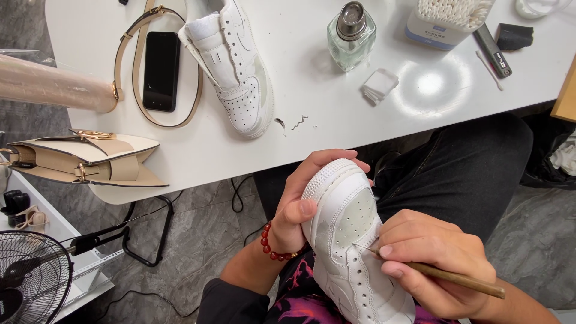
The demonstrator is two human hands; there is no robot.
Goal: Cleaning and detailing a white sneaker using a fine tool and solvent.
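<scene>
My left hand (pixel 303 201) grips the toe of a white sneaker (pixel 345 240) that rests on my lap, thumb on top and fingers wrapped around the sole. A red bead bracelet (pixel 271 247) circles that wrist. My right hand (pixel 435 261) pinches a thin brown wooden tool (pixel 462 280) like a pen, its fine tip touching the sneaker's upper near the perforated toe box. The matching white sneaker (pixel 237 66) lies on the white table (pixel 324 114) above.
On the table lie a black phone (pixel 161 71) inside a beige strap loop, a beige handbag (pixel 84 159) at the edge, a glass bottle (pixel 351 36), a tub of cotton swabs (pixel 447 21) and a folded white pad (pixel 380 85). A black fan (pixel 30 276) stands lower left.
</scene>
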